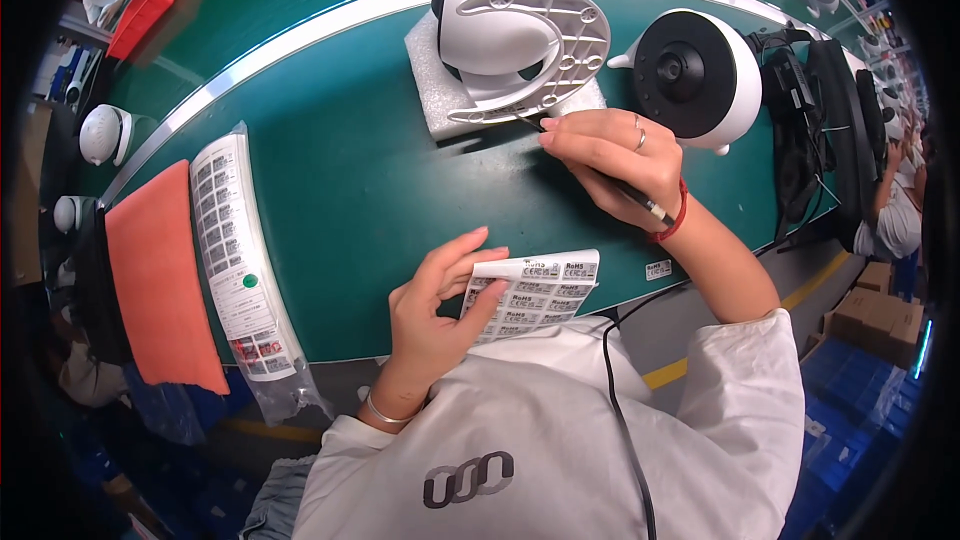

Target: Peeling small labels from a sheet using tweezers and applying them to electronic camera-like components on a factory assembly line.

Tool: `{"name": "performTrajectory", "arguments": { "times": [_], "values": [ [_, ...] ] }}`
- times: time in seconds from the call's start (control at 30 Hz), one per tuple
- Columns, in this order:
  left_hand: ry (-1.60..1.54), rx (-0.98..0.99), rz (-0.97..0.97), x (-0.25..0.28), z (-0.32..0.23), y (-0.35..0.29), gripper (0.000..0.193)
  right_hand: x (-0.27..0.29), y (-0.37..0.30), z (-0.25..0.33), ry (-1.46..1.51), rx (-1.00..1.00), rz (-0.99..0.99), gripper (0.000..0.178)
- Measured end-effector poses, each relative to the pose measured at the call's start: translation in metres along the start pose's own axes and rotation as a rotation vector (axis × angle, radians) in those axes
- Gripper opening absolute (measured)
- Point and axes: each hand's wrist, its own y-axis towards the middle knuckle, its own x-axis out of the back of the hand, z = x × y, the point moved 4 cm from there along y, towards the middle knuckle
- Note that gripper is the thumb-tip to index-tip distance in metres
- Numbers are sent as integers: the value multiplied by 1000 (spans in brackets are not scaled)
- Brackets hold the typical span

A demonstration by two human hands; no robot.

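My left hand (437,315) pinches a folded sheet of printed labels (535,292) between thumb and fingers, close to my body. In my right hand (625,162) is a slim dark pointed tool (634,196), like a pen or tweezers; which one I cannot tell. Its thin tip reaches the near edge of a white plastic device (505,40), whose ribbed underside faces me. The device lies tilted on a white foam block (432,90). Whether a label sits at the tip is too small to make out.
A white round camera unit with a black face (683,70) stands right of the foam, beside black adapters and cables (790,90). Left lie a bagged stack of label sheets (235,240) and an orange cloth (160,275). One loose label (658,270) lies near the front edge. A black cable (612,370) crosses my shirt.
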Motion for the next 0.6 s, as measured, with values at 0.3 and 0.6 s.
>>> {"name": "performTrajectory", "arguments": {
  "times": [0.3, 0.6],
  "values": [
    [-4, 3, -4, 0, 2, -1, 46, -2, -8, -7, 445, -628, -191, 24],
    [4, 3, 15, -1, -3, 0, 46, -18, 3, 17, -196, 61, -39, 37]
  ]
}}
